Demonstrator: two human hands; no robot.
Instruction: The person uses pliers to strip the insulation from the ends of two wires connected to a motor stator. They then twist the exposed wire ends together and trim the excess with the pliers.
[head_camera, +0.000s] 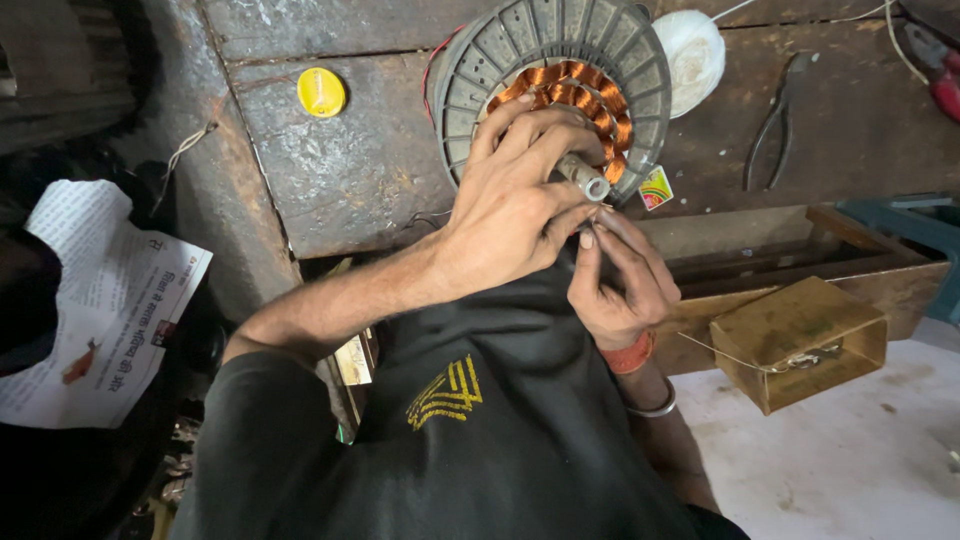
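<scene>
The dark shirt (470, 440) is filling the lower frame; above, the shaft (583, 178) of the motor stator (555, 70) is being gripped by the left hand (520, 200) while a fine wire, barely visible, is being pinched by the right hand (620, 280); the winding is best kept taut.

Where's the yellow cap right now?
In the head view the yellow cap lies on the worn metal benchtop at upper left, left of the copper-wound motor stator and clear of both hands.

Stator (560, 85) on the counter (350, 170), left hand (515, 205) over it — right hand (620, 280) just below. Cap (321, 91) lies left; thread ball (692, 55) and pliers (775, 120) right. Small box (800, 340) lower right — newspaper (100, 310) far left.
</scene>
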